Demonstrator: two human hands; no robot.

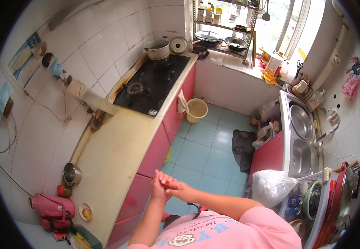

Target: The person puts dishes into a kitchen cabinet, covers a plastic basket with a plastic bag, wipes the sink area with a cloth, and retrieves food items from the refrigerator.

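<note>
In front of the pink shirt (230,232), my two hands are clasped together over the blue-tiled floor. My left hand (158,190) has its fingers curled around the fingers of my right hand (178,191), which presses against it from the right side. No object shows between them, though the inside of the clasp is hidden. Close by on the left runs the cream countertop (120,153), with pink cabinet doors (137,193) under it. Neither hand touches the counter.
On the counter are a small metal pot (72,173), a pink thermos (55,206) and a plate (85,211). The black gas stove (151,85) carries a pot (158,50). A basket (197,111) stands on the floor. Rightward are the sink (302,155) and a plastic bag (271,186).
</note>
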